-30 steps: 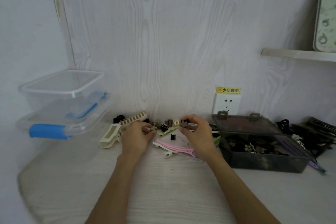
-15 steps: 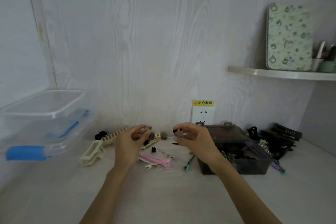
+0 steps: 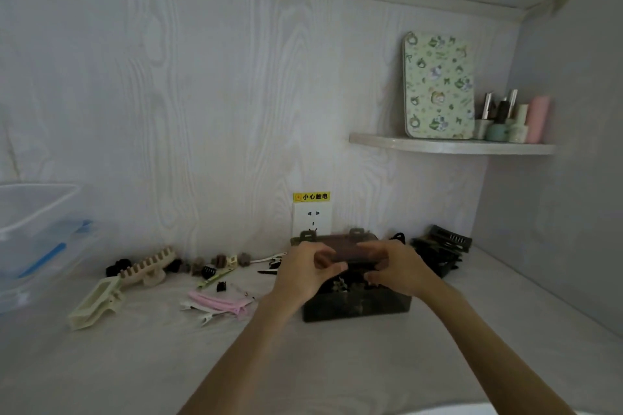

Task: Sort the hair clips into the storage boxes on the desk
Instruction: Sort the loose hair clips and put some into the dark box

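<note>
Both hands have moved right from the clip pile to hover over the open dark box [image 3: 357,305]. The left hand [image 3: 305,271] and right hand [image 3: 399,268] have curled fingers; whether either still pinches its small clip, I cannot tell. Loose clips [image 3: 219,305] remain on the desk [image 3: 135,364], left of the box.

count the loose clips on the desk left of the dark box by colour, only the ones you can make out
Cream or beige large clips: 2
Pink clips: 1 bunch, count unclear
White clips: 2
Black small clips: 3
Brown small clips: 3
Total: about 11, blur hides some.
</note>
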